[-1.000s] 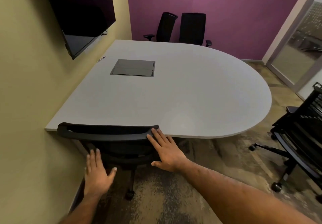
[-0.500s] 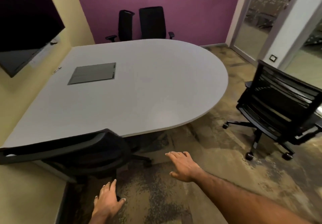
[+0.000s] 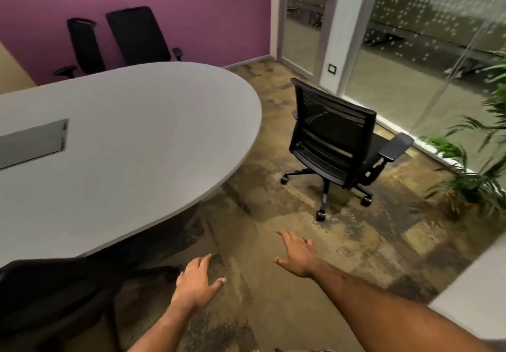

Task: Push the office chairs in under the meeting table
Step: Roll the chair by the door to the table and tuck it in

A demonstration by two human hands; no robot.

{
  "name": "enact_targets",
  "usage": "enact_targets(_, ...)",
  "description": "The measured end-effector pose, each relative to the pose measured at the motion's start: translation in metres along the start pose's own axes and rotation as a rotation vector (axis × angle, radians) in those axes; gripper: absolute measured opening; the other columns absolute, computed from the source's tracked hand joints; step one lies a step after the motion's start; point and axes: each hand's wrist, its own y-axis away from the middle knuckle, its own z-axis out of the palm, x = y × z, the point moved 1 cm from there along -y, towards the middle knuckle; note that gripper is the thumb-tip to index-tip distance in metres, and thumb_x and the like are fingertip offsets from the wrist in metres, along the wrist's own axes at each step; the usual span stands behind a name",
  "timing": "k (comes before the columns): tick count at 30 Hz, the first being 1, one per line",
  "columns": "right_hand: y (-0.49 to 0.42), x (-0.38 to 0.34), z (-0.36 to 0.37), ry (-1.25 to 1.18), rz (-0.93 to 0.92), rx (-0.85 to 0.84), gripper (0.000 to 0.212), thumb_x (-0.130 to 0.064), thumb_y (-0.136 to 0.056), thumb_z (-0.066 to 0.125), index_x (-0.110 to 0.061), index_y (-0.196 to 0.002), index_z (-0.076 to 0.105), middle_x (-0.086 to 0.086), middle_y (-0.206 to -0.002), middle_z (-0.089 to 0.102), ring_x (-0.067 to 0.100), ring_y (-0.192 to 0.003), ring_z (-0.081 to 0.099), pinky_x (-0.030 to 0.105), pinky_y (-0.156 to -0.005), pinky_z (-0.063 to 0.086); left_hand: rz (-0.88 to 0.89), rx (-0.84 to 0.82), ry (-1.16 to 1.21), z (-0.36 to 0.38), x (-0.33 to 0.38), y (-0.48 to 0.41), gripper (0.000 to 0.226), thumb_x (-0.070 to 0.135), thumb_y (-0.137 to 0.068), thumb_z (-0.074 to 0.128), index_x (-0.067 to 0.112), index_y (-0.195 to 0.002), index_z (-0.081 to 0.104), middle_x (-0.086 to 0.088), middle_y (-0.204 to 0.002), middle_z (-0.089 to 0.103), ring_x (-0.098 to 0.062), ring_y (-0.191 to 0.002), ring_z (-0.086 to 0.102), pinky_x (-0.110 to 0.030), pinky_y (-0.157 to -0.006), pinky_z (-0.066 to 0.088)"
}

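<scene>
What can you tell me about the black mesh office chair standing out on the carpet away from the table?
The mesh office chair is black, with a see-through mesh backrest, a dark seat, a padded armrest on its right as seen here, and a star base on black casters. It stands upright on the patterned brown carpet, its back turned toward the camera. It sits apart from the rounded end of the grey meeting table, not pushed in, between the table and the glass wall. Neither hand touches it.
</scene>
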Motion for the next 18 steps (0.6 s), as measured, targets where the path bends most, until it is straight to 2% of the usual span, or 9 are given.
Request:
enact_targets(4, 0.007, 0.046, -0.007, -0.087, 0.098, 0.029, 0.081, -0.052, -0.091, 0.059, -0.026, -0.156, 0.020, 0.002, -0.158, 0.032, 0.026, -0.142, 0.037, 0.046, -0.112, 0.028, 0.132, -0.027, -0.050, -0.003, 0.059, -0.027, 0.082, 0.067, -0.091, 0.049, 0.022, -0.156, 0.025, -0.006, -0.161, 0.030, -0.024, -0.148, 0.026, -0.045, -0.120, 0.026)
enact_targets(9, 0.008, 0.090, -0.009, -0.144, 0.204, 0.030, 0.080, -0.053, -0.090, 0.058, -0.028, -0.155, 0.019, 0.001, -0.157, 0.032, 0.025, -0.142, 0.037, 0.048, -0.113, 0.027, 0.183, -0.089, -0.069, -0.006, 0.101, -0.063, 0.079, 0.067, -0.092, 0.048, 0.023, -0.154, 0.028, -0.006, -0.160, 0.031, -0.024, -0.146, 0.031, -0.044, -0.120, 0.027)
enact_targets(15, -0.008, 0.133, -0.023, -0.226, 0.311, 0.038, 0.082, -0.050, -0.090, 0.058, -0.028, -0.156, 0.016, 0.000, -0.160, 0.030, 0.022, -0.142, 0.037, 0.047, -0.115, 0.026, 0.180, -0.243, -0.075, -0.001, 0.122, -0.124, 0.077, 0.071, -0.093, 0.039, 0.018, -0.148, 0.039, -0.006, -0.150, 0.047, -0.023, -0.133, 0.049, -0.036, -0.109, 0.041)
enact_targets(18, -0.022, 0.158, -0.039, -0.259, 0.387, 0.033, 0.083, -0.050, -0.089, 0.060, -0.028, -0.156, 0.016, 0.002, -0.160, 0.031, 0.023, -0.142, 0.037, 0.045, -0.115, 0.028, 0.188, -0.289, -0.090, -0.003, 0.138, -0.164, 0.072, 0.076, -0.090, 0.038, 0.020, -0.133, 0.054, -0.005, -0.134, 0.061, -0.022, -0.117, 0.060, -0.036, -0.097, 0.048)
